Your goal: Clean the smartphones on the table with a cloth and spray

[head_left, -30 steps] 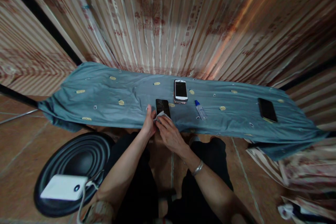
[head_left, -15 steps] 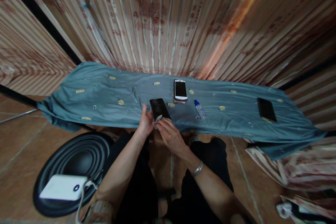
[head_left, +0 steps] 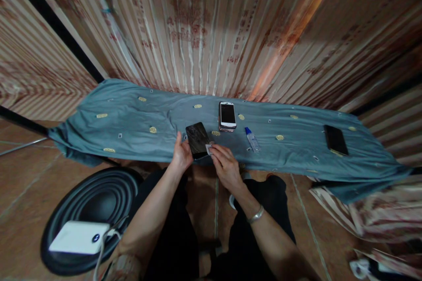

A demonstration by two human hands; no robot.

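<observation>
A black smartphone (head_left: 198,140) with a streaked, possibly cracked screen is tilted near the front edge of the cloth. My left hand (head_left: 182,154) grips its left side, thumb pointing up and fingers partly hidden beneath it. Closed around a small grey-white cloth (head_left: 209,148), my right hand (head_left: 227,166) presses it at the phone's right edge. Behind the phone lies a white smartphone (head_left: 227,114) on top of at least one other phone. Right of these is a clear bottle with a blue cap (head_left: 252,139).
Blue-green patterned fabric (head_left: 158,109) covers the narrow table. Another black phone (head_left: 336,139) lies at its right end. A white power bank (head_left: 78,237) with a cable rests on a black round collapsible basin (head_left: 95,197) at lower left. Striped curtains (head_left: 187,52) hang behind.
My right hand has moved the cloth rightward from the phone's lower end to its right edge, uncovering more of the screen. My left hand keeps hold of the phone.
</observation>
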